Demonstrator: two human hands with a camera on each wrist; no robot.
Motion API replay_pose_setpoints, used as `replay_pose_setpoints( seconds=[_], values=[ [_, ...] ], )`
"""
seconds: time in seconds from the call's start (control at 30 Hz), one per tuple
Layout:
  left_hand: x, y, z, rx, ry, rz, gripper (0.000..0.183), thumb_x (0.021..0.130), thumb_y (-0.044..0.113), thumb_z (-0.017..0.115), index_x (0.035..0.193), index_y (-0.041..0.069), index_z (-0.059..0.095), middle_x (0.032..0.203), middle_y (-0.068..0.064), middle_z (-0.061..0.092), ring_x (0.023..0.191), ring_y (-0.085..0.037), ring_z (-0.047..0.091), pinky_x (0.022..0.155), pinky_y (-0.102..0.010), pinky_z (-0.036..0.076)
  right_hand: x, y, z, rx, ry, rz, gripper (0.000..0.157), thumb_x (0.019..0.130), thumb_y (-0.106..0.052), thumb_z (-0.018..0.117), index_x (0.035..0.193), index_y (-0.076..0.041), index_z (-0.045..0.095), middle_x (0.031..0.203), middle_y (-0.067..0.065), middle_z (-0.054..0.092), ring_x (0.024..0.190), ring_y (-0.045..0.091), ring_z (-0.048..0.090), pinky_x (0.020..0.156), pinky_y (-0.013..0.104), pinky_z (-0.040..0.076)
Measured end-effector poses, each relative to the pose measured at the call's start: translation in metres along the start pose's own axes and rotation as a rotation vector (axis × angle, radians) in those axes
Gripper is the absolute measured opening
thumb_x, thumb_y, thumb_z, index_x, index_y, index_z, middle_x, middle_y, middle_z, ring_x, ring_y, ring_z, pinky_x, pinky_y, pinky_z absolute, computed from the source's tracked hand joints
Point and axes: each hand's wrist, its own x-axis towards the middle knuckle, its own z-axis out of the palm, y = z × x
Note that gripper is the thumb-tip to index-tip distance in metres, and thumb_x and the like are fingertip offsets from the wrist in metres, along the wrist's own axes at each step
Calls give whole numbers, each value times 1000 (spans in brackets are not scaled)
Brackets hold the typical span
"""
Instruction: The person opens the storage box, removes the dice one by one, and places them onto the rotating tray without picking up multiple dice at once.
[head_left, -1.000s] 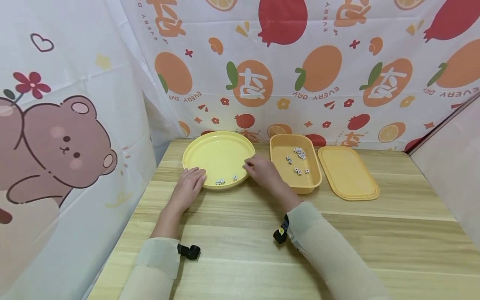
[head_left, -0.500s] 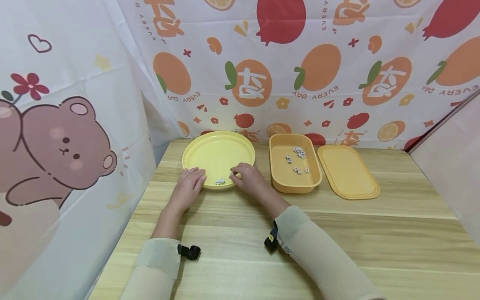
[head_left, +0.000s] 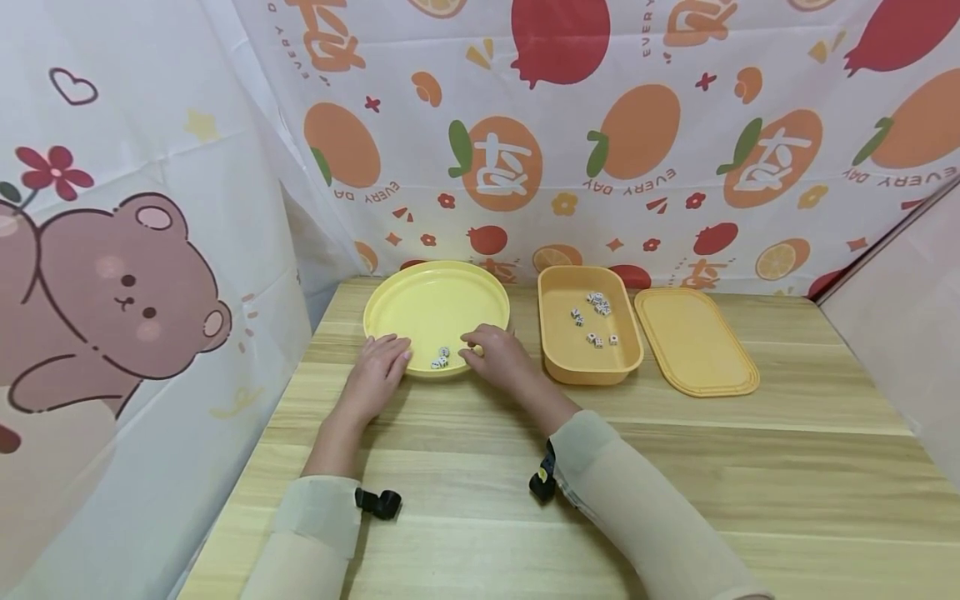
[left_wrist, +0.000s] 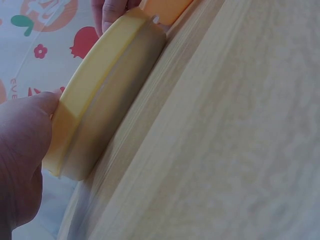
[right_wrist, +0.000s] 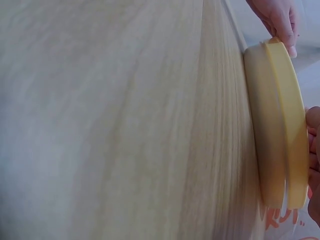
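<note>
In the head view, three small white dice (head_left: 441,360) lie together by the near edge of a round yellow tray (head_left: 420,300). My left hand (head_left: 377,375) rests on the tray's near-left rim, fingers laid over it. On the opposite side, my right hand (head_left: 497,357) hovers over the near-right rim, thumb and index finger a little apart and just right of the dice. Both wrist views show the outer wall of the tray (left_wrist: 107,80) side-on, and its inside is hidden there. The fingers (right_wrist: 314,117) of the right hand reach past the rim.
To the right of the tray stands an orange-yellow rectangular box (head_left: 558,333) with several dice scattered on its floor. Its flat lid (head_left: 697,346) lies beside it on the wooden table (head_left: 465,517). A fruit-print cloth (head_left: 570,183) hangs right behind these things.
My right hand moved left and down over the tray rim, covering the right-hand die. That die now lies next to the other two, left of my fingertips. The left hand stays put.
</note>
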Motion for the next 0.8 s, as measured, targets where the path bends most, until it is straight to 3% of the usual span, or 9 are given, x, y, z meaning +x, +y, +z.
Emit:
replay_pose_setpoints(
  seconds=[0.47, 0.67, 0.8],
  values=[
    [2, 0, 1, 0, -6, -8, 40, 105, 26, 47, 131, -1, 60, 134, -19, 61, 137, -35, 43, 123, -54, 16, 0, 4, -1, -8, -12, 0, 28, 93, -25, 70, 114, -6, 72, 102, 5, 71, 93, 17, 68, 82, 30, 58],
    [2, 0, 1, -10, -8, -11, 40, 105, 25, 47, 131, -2, 60, 135, -20, 60, 137, -35, 42, 123, -54, 15, -3, 14, -17, -27, -6, 45, 30, 93, -26, 70, 116, -8, 71, 103, 4, 70, 88, 15, 67, 77, 29, 58],
    [1, 0, 0, -10, -14, -20, 41, 105, 26, 46, 132, -2, 59, 135, -20, 59, 138, -35, 42, 123, -54, 14, -7, 30, -35, -36, 12, 115, 30, 93, -26, 69, 118, -8, 71, 109, 5, 70, 95, 18, 67, 84, 31, 58]
  ],
)
